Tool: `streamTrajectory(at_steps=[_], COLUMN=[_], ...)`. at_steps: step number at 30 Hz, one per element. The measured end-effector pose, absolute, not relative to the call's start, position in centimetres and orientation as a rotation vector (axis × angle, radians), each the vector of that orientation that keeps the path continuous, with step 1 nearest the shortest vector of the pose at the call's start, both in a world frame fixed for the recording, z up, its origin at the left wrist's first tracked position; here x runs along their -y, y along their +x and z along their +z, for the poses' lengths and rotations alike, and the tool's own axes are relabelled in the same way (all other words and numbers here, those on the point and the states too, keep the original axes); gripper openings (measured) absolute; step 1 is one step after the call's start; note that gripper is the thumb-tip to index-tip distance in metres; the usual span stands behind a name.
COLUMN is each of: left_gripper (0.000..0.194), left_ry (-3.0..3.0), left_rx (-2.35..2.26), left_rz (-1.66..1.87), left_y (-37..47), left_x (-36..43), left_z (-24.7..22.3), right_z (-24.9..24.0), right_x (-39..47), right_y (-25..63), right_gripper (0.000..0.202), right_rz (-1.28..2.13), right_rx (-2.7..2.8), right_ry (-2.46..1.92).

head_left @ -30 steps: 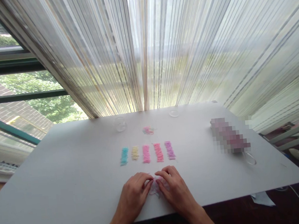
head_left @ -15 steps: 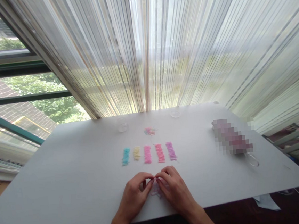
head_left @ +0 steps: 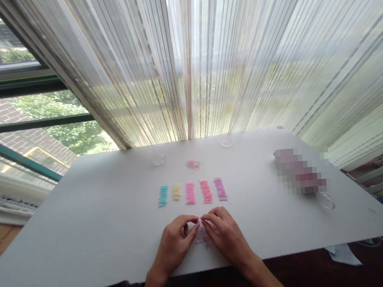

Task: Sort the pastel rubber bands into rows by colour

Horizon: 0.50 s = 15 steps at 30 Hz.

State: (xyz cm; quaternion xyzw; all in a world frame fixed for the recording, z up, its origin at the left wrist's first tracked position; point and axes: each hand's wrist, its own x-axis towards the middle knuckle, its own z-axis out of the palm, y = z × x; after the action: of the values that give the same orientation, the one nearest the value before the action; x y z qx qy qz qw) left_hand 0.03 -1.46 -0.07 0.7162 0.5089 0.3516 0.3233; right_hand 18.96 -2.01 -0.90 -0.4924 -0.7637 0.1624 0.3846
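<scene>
My left hand (head_left: 176, 239) and my right hand (head_left: 226, 234) meet fingertip to fingertip low over the white table (head_left: 95, 232). Thumb and forefinger are pinched on each side, on something too small to make out. Beneath the fingers lies a loose pale lilac heap (head_left: 203, 240), partly covered by the right hand. Beyond the hands runs a row of neat bundles of small thin pieces: blue (head_left: 163, 196), pale yellow (head_left: 176, 192), pink (head_left: 190, 193), coral (head_left: 206, 192) and purple (head_left: 220, 189).
Farther back sits a small mixed-colour pile (head_left: 193, 164), between a clear cup (head_left: 158, 156) and a clear round lid (head_left: 226, 143). On the right lies a blurred-out pinkish object (head_left: 299, 172) with a clear loop (head_left: 326, 201) beside it. String curtains (head_left: 184, 63) hang behind the table.
The view has shifted slightly, so the table and its bundles appear a little higher. Both hands keep their pinch, close together over the lilac heap.
</scene>
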Motion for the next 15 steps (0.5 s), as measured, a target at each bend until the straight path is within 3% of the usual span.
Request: streamTrajectory(at_steps=[15], left_gripper=[0.014], left_ry=[1.920], left_rx=[-1.321], left_rz=[0.972], left_y=[0.19], left_x=[1.79], left_z=[-0.83], right_z=[-0.98], right_x=[2.22], right_y=[19.17], right_gripper=[0.014], right_rz=[0.485], right_rx=[1.907], right_ry=[-1.269])
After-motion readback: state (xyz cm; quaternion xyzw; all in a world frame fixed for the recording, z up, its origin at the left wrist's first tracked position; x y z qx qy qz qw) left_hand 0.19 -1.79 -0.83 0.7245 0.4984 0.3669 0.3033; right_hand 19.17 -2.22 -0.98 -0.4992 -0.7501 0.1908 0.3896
